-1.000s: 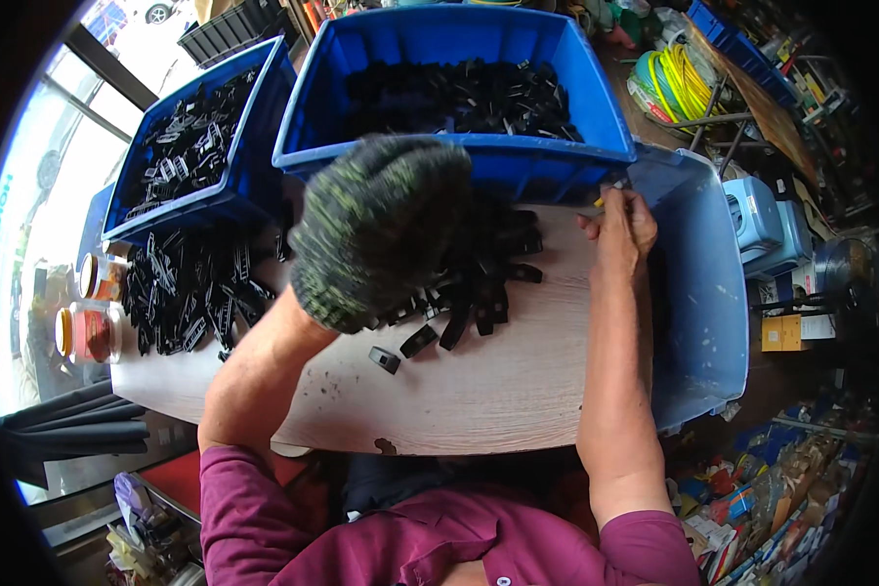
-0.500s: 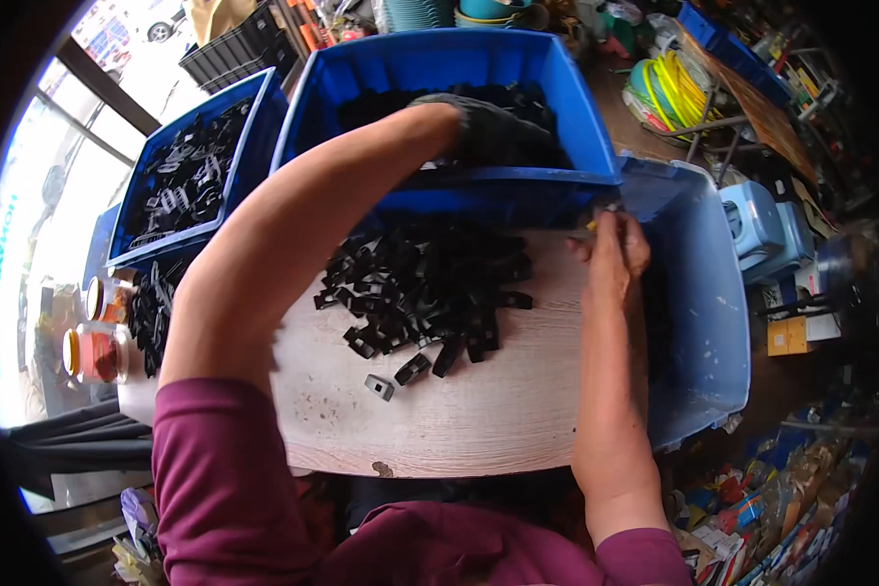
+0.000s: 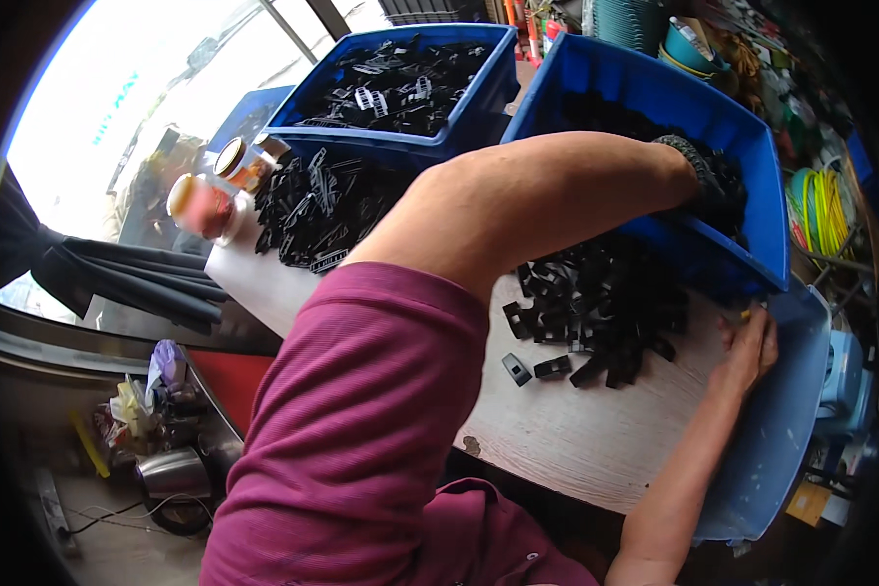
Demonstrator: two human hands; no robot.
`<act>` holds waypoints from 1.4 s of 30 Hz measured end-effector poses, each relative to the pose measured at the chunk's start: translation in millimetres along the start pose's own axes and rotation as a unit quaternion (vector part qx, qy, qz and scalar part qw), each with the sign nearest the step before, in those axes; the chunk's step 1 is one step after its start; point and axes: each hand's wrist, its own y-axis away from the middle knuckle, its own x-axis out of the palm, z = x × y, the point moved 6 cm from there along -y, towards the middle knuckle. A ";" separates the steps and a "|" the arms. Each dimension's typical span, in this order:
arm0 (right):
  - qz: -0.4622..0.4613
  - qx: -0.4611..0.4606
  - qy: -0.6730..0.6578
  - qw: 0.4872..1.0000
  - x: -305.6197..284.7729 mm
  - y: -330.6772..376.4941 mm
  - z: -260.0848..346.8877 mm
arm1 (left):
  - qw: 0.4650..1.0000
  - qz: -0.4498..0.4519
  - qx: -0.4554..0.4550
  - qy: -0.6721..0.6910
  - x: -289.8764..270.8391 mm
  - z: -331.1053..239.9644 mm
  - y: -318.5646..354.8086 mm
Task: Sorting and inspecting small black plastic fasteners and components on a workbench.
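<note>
Upper right, the left hand (image 3: pixel 707 180) sits among black parts (image 3: pixel 606 112), grip hidden from me; the right hand (image 3: pixel 749 352), lower, pinches a yellow bit (image 3: pixel 746 314).

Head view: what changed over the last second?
Gloved left hand moved from above the pile of black parts forward into the blue bin behind it; grip hidden. The view swung, shifting the scene rightward. Right hand stays by the light-blue tub, holding a small yellow item.
</note>
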 end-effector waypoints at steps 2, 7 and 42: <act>0.012 0.005 0.009 1.000 3.4 0.7 1.5 | 1.000 0.011 -0.013 0.013 -2.3 -1.8 1.1; 0.000 0.024 -0.006 1.000 2.3 4.8 5.3 | 1.000 0.018 0.018 0.008 -15.8 -13.7 13.8; 0.012 0.007 -0.040 0.999 4.5 12.1 13.7 | 0.990 -0.087 0.080 0.082 -62.4 -12.8 28.2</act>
